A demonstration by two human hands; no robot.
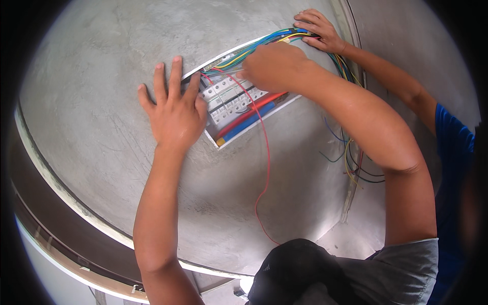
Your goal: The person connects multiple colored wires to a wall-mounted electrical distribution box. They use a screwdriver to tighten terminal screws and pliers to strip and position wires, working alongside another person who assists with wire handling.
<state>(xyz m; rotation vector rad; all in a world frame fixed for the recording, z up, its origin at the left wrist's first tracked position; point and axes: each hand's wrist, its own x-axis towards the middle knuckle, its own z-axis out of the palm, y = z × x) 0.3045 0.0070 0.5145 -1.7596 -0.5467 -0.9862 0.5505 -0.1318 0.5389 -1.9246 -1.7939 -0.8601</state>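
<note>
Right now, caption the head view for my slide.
Left hand spread at an open breaker box's edge, right hand at its coloured wires, a co-worker's hand farther along them.

A short, creased grey sleeve (406, 269) ends above the bare right elbow (406, 173).

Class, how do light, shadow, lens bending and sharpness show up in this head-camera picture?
Head view: corners fall to black; the brown band bends into an arc at lower left; the grey wall glows pale toward lower right, with a soft shadow below the box; the red wire reads clearly against it; the right hand looks slightly soft, perhaps from motion.
</note>
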